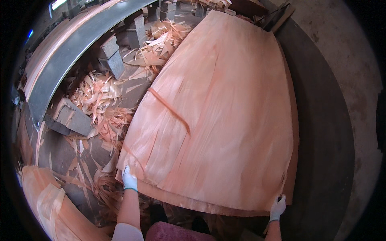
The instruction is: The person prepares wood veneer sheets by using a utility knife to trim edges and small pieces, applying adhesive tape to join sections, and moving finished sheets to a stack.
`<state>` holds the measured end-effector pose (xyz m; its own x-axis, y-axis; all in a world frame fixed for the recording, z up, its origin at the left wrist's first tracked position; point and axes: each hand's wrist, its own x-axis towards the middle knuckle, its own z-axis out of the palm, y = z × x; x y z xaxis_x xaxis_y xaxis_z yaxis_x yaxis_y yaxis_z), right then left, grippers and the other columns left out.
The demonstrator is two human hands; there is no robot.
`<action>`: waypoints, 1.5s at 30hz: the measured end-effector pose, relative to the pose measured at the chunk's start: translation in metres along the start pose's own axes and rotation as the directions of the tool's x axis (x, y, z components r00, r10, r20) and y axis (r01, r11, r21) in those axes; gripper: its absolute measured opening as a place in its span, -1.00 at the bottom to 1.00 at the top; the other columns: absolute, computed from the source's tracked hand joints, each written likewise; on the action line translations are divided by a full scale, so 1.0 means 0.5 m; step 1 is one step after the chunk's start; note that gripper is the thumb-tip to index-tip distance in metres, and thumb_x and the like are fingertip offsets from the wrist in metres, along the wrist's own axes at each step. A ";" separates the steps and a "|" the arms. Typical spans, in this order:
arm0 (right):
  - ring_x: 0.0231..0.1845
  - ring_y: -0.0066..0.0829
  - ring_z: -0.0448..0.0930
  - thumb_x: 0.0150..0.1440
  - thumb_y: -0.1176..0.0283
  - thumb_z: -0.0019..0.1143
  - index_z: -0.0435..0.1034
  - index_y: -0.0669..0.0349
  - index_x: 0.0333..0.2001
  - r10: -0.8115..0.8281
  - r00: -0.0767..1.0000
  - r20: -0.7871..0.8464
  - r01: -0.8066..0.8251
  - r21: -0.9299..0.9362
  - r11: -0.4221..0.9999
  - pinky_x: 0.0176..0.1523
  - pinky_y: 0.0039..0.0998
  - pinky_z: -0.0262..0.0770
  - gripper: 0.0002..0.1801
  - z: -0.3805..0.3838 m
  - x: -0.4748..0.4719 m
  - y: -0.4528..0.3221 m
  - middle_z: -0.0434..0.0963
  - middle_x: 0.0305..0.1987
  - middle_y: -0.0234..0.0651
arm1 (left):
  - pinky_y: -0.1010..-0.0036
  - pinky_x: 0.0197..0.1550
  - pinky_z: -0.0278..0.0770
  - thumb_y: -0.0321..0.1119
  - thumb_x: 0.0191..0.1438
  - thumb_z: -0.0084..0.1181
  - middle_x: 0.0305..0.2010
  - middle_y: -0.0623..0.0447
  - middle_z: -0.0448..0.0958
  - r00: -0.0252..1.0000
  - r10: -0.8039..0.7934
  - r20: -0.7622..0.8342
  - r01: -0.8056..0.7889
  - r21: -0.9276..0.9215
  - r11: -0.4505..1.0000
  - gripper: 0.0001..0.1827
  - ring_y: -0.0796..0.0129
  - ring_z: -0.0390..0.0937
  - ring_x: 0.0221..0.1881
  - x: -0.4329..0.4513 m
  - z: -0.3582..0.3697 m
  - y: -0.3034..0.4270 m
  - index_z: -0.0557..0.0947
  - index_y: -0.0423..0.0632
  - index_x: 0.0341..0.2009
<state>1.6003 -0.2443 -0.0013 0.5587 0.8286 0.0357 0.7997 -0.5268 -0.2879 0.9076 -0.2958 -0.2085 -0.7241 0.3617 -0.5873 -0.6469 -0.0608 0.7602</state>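
Observation:
A large sheet of pinkish wood veneer (235,120) lies spread before me on top of other sheets, whose edges show along the near and right sides. My left hand (129,179), in a white glove, grips the sheet's near left corner. At the near right corner my right hand (278,207), also gloved, holds the sheet's edge, its fingertips partly hidden. Splits run lengthwise through the veneer. A narrow reddish strip (170,108) lies across its left part.
Veneer scraps (111,120) litter the floor on the left among concrete blocks (74,117). A long metal-edged bench (75,54) curves across the upper left, bearing veneer sheets. Rolled veneer (57,208) lies at the lower left. A dark surface (322,135) extends along the right.

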 end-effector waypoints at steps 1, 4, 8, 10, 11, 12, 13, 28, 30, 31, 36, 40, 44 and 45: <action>-0.15 0.01 0.55 0.23 0.24 -0.07 0.31 0.28 -0.02 -0.038 0.999 -0.011 0.038 0.004 0.999 -0.12 -0.13 0.43 -0.64 0.012 0.037 0.013 0.55 -0.17 0.01 | 0.44 -0.07 0.45 -0.22 0.14 0.09 -0.01 0.06 0.48 1.000 0.010 -0.011 -0.010 0.038 0.999 -0.63 0.35 0.44 -0.02 0.007 0.032 -0.011 0.50 -0.11 0.01; -0.14 0.04 0.54 0.24 0.22 -0.09 0.31 0.27 -0.03 -0.094 0.996 -0.005 0.094 -0.022 0.995 -0.11 -0.12 0.43 -0.64 0.019 0.115 -0.018 0.54 -0.16 0.04 | 0.44 -0.09 0.43 -0.19 0.12 0.12 0.01 0.10 0.47 1.000 -0.017 -0.009 0.018 0.079 0.997 -0.60 0.38 0.41 0.01 0.017 0.085 -0.022 0.50 -0.07 0.03; -0.16 0.05 0.54 0.25 0.23 -0.10 0.32 0.28 -0.03 -0.062 0.998 0.019 0.063 -0.067 0.996 -0.10 -0.14 0.43 -0.64 0.006 0.122 -0.034 0.54 -0.16 0.04 | 0.44 -0.06 0.40 -0.21 0.12 0.12 -0.01 0.12 0.46 1.000 -0.009 0.003 0.009 0.147 0.989 -0.60 0.36 0.41 -0.04 -0.013 0.059 -0.025 0.48 -0.06 0.04; -0.16 0.05 0.54 0.25 0.22 -0.10 0.32 0.27 -0.03 -0.102 0.995 -0.021 0.102 -0.020 0.995 -0.09 -0.14 0.43 -0.64 0.008 0.097 0.018 0.54 -0.16 0.04 | 0.44 -0.05 0.40 -0.25 0.13 0.12 -0.02 0.11 0.46 1.000 -0.018 0.026 0.016 0.074 0.997 -0.63 0.35 0.40 -0.04 -0.053 0.028 -0.029 0.49 -0.05 0.03; -0.16 0.05 0.54 0.25 0.22 -0.10 0.32 0.27 -0.03 -0.070 0.997 -0.015 0.069 -0.034 0.997 -0.10 -0.14 0.43 -0.64 0.010 0.081 0.038 0.54 -0.16 0.03 | 0.44 -0.05 0.40 -0.27 0.13 0.12 -0.03 0.10 0.46 0.999 -0.020 0.035 0.019 0.035 0.999 -0.64 0.35 0.40 -0.05 -0.066 0.017 -0.030 0.49 -0.05 0.02; -0.15 0.05 0.54 0.25 0.22 -0.10 0.32 0.27 -0.03 -0.043 0.999 -0.004 0.043 -0.046 0.998 -0.10 -0.14 0.43 -0.64 0.011 0.058 0.049 0.54 -0.17 0.03 | 0.43 -0.05 0.40 -0.28 0.13 0.11 -0.02 0.10 0.46 0.999 -0.014 0.041 0.013 0.017 1.000 -0.64 0.35 0.40 -0.04 -0.069 -0.001 -0.029 0.49 -0.05 0.03; -0.15 0.05 0.54 0.25 0.22 -0.09 0.32 0.27 -0.03 -0.012 1.000 0.007 0.012 -0.064 0.998 -0.10 -0.14 0.43 -0.64 0.012 0.044 0.058 0.55 -0.17 0.02 | 0.43 -0.05 0.41 -0.30 0.14 0.11 -0.02 0.09 0.46 0.999 -0.014 0.047 0.014 0.002 1.000 -0.65 0.35 0.40 -0.04 -0.063 -0.023 -0.030 0.49 -0.05 0.03; -0.08 -0.01 0.53 0.25 0.19 -0.12 0.32 0.25 0.01 -0.027 1.000 0.011 0.028 -0.091 0.995 -0.06 -0.17 0.43 -0.61 0.047 0.102 0.015 0.54 -0.09 -0.04 | 0.58 -0.41 0.35 -0.35 0.11 0.13 -0.31 0.20 0.46 0.989 -0.061 0.133 0.063 -0.010 0.998 -0.87 0.53 0.37 -0.39 -0.073 0.093 -0.022 0.50 0.05 -0.22; -0.05 -0.01 0.53 0.26 0.14 -0.14 0.31 0.25 0.02 0.004 0.999 0.031 0.001 -0.180 0.984 -0.05 -0.16 0.42 -0.58 0.042 0.107 0.032 0.53 -0.06 -0.03 | 0.47 -0.18 0.43 -0.47 0.05 0.12 -0.16 0.04 0.48 0.980 -0.077 0.184 0.074 0.021 0.997 -0.70 0.35 0.43 -0.20 -0.027 0.028 -0.030 0.50 -0.04 -0.07; -0.04 -0.02 0.52 0.27 0.12 -0.16 0.31 0.25 0.02 0.005 0.998 0.059 0.009 -0.234 0.972 -0.04 -0.16 0.42 -0.56 0.042 0.113 0.039 0.52 -0.04 -0.03 | 0.42 -0.06 0.44 -0.52 0.02 0.12 -0.07 -0.03 0.49 0.975 -0.018 0.219 0.010 0.039 0.999 -0.60 0.25 0.45 -0.09 0.007 -0.020 -0.043 0.49 -0.08 0.01; 0.01 0.01 0.49 0.28 -0.09 -0.34 0.24 0.22 0.16 0.037 0.994 0.100 -0.001 -0.337 0.942 0.00 -0.15 0.41 -0.36 0.031 0.129 0.098 0.47 0.06 0.00 | 0.40 0.14 0.34 -0.57 0.01 0.08 0.07 -0.09 0.44 0.885 0.444 0.139 -0.455 0.460 0.763 -0.53 0.20 0.40 0.07 0.029 0.052 0.026 0.47 -0.18 0.09; 0.01 0.02 0.50 0.28 -0.06 -0.32 0.19 0.23 0.18 0.033 0.993 0.113 0.019 -0.433 0.901 -0.03 -0.14 0.41 -0.37 0.008 0.149 0.086 0.47 0.06 0.01 | 0.51 -0.02 0.38 -0.48 0.09 0.11 -0.11 0.11 0.52 0.955 0.296 -0.037 -0.296 -0.007 0.955 -0.69 0.42 0.43 -0.11 0.000 0.089 0.056 0.53 -0.14 -0.02; 0.01 0.03 0.49 0.30 -0.01 -0.31 0.15 0.26 0.20 0.024 0.994 0.111 0.025 -0.423 0.906 -0.02 -0.13 0.40 -0.40 0.011 0.200 0.128 0.46 0.04 0.05 | 0.49 -0.18 0.42 -0.43 -0.02 0.25 -0.30 0.12 0.52 0.965 0.081 -0.251 -0.044 0.151 0.988 -0.78 0.42 0.43 -0.30 0.040 0.003 -0.012 0.56 -0.12 -0.24; 0.01 0.04 0.49 0.30 -0.01 -0.31 0.14 0.26 0.20 0.033 0.995 0.098 0.013 -0.431 0.902 -0.02 -0.13 0.40 -0.40 0.007 0.195 0.158 0.46 0.04 0.05 | 0.46 -0.25 0.42 -0.41 -0.03 0.25 -0.39 0.13 0.50 0.960 0.015 -0.280 0.052 0.232 0.971 -0.82 0.41 0.41 -0.37 0.027 0.047 -0.010 0.55 -0.11 -0.31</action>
<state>1.7174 -0.2046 -0.0240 0.5606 0.8253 -0.0678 0.8233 -0.5466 0.1532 0.9069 -0.2688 -0.2136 -0.7718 0.0856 -0.6301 -0.6108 0.1756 0.7721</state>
